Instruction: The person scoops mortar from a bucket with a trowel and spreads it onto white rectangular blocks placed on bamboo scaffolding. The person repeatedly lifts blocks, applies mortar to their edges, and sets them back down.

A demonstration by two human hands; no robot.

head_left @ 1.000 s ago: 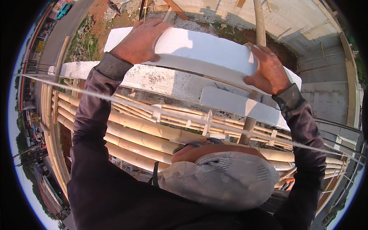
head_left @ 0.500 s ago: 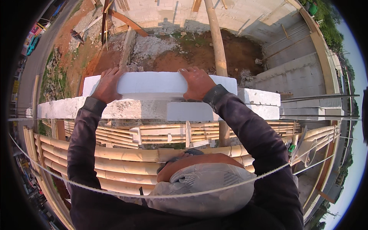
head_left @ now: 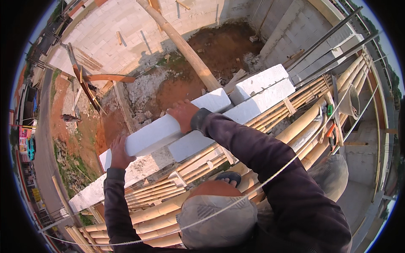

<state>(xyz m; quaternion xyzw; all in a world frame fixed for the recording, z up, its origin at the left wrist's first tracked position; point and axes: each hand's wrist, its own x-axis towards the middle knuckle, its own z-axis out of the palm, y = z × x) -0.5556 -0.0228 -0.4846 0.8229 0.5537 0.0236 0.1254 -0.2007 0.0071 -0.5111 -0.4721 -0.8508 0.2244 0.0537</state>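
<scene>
A long white lightweight concrete block [head_left: 154, 133] lies lengthwise along the top of a partly built wall. My left hand [head_left: 121, 152] is closed on its left end. Farther along to the right, my right hand [head_left: 184, 114] grips the same block, with fingers over the far edge and the thumb on the near side. Whether the block's underside touches the course below all along is hidden. Just below my right hand, a smooth pale block [head_left: 192, 145] shows in the wall's near face. Beyond the held block's right end sits another white block [head_left: 261, 82].
Bamboo scaffolding [head_left: 162, 223] runs along the wall's near side, with my sandalled foot [head_left: 230, 178] on it. A pale rope [head_left: 236, 202] crosses in front. At right are an orange-handled tool [head_left: 331, 134] and metal rods [head_left: 329, 33]. A thick bamboo pole [head_left: 185, 48] rises beyond the wall.
The view has turned, so the wall now slants up to the right. Both hands still grip the block. More of the scaffold's right side shows, with the orange-handled tool.
</scene>
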